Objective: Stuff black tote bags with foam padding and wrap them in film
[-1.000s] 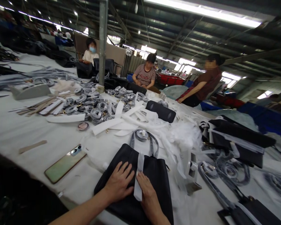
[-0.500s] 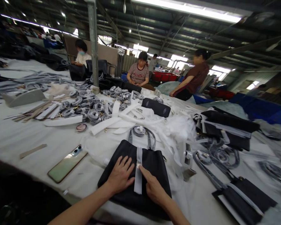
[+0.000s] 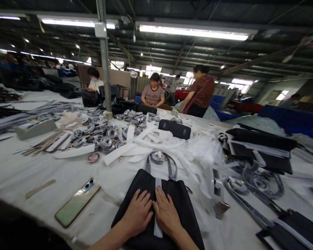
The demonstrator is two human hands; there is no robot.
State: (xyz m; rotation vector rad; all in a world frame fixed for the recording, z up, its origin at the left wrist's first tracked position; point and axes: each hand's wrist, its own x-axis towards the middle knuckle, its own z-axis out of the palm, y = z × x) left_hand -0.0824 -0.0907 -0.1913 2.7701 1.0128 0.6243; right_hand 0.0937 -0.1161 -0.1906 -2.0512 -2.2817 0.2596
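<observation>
A black handbag (image 3: pixel 186 205) lies on the table in front of me, its wrapped handles (image 3: pixel 171 166) pointing away. Down its middle runs a pale strip (image 3: pixel 158 227), partly covered by my fingers. My left hand (image 3: pixel 138 211) rests flat on the bag just left of the strip, fingers spread. Lying over the strip, my right hand (image 3: pixel 168 213) has its fingers stretched out, the thumb close to the left hand. A coiled, wrapped strap (image 3: pixel 158 157) sits between the handles.
A phone (image 3: pixel 77 203) lies left of the bag. Beyond are coiled straps (image 3: pixel 109 139), white strips (image 3: pixel 120 153) and a tape dispenser (image 3: pixel 217 194). More black bags (image 3: pixel 263 146) lie at the right. A post (image 3: pixel 105 69) rises from the table; several people (image 3: pixel 153 93) are across it.
My right hand has gone from pointing a finger at the strip to lying flat over it. The left hand stays on the bag. The view has tilted up.
</observation>
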